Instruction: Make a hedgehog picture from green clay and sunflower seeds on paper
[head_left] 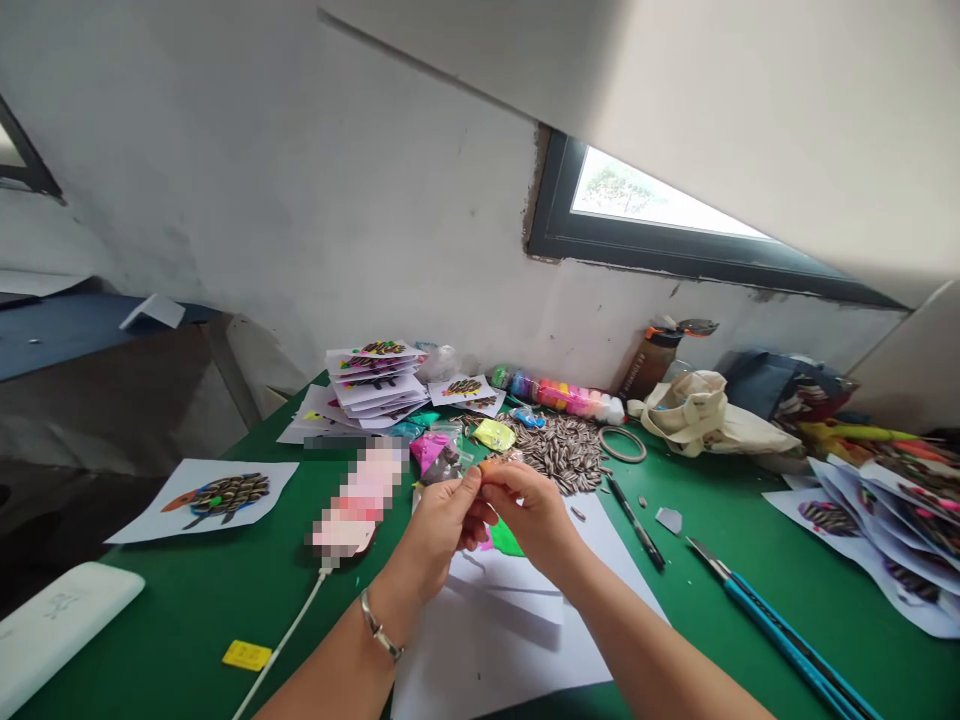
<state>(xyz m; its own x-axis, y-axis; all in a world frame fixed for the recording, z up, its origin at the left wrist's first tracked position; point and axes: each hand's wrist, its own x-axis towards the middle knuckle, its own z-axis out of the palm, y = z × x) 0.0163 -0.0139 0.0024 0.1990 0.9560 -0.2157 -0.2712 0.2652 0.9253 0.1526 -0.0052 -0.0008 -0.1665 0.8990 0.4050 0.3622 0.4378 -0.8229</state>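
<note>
My left hand (448,512) and my right hand (531,508) meet over the white paper (517,660). Both are closed, their fingertips pinching a small piece of orange modelling clay (491,465), mostly covered by the fingers. Beneath them, bright green clay (508,538) and a bit of pink show on a smaller sheet, partly hidden by my right hand. Just beyond my fingers are a heap of striped sunflower seeds (566,450), a yellow clay packet (495,434) and a pink clay packet (429,452).
A finished seed picture (217,498) lies left, near a phone (360,500) on a cable. Paper stacks (379,390) stand behind. On the right are a pen (636,522), a blue utility knife (780,625), a cloth bag (705,415), a bottle (649,362) and more pictures (885,530).
</note>
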